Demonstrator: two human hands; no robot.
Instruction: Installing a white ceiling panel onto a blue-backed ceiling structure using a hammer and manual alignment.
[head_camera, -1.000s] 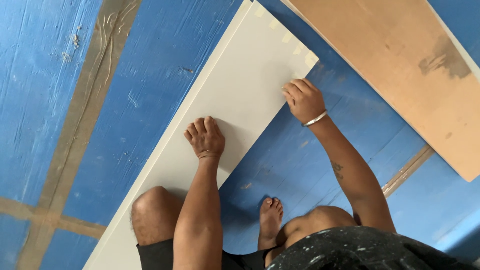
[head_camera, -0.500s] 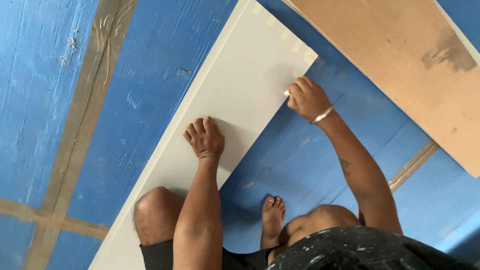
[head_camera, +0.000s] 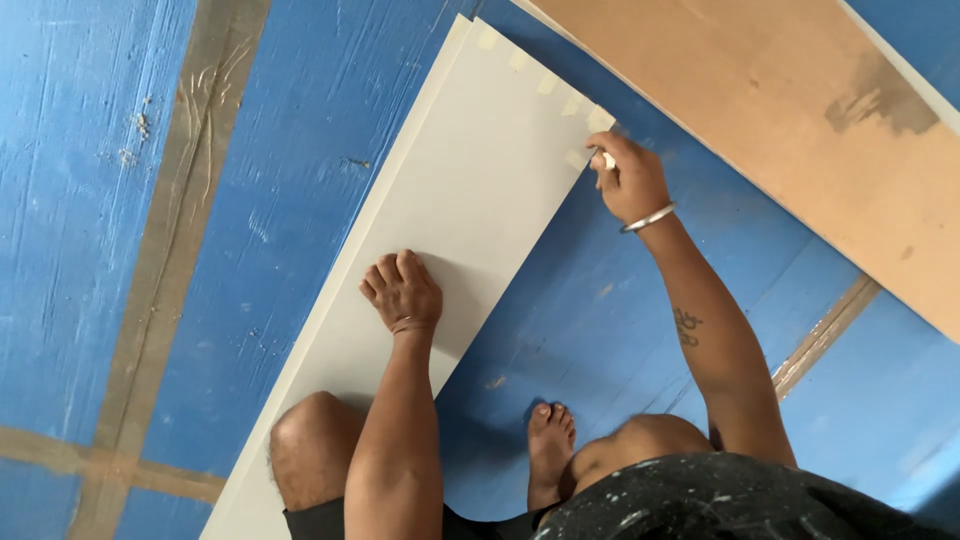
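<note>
- A long white board (head_camera: 470, 200) is laid flat on a blue floor (head_camera: 300, 150), running slantwise from the lower left of the view to the upper right
- The left hand (head_camera: 403, 292) is pressed down on the middle of the white board; its fingers are curled under and bunched together, knuckles up, and nothing is gripped in them
- The right hand (head_camera: 630, 180) is held at the board's far right corner, on its edge, with a metal bangle (head_camera: 648, 218) worn at the wrist
- A small white object (head_camera: 607, 160) is pinched between the fingertips of the right hand, the fingers closed tightly around it; what kind of object it is cannot be told
- A row of pale patches (head_camera: 545, 85) is seen along the far end of the board, just beside the right hand
- A bent knee (head_camera: 305, 445) is rested on the near part of the white board, and a bare foot (head_camera: 550, 450) is set on the blue floor just beside the board's right edge
- A brown board (head_camera: 800, 130) is laid across the upper right of the view, near the right hand but apart from it
- Strips of brown tape (head_camera: 170, 250) are seen crossing the blue floor at the left
</note>
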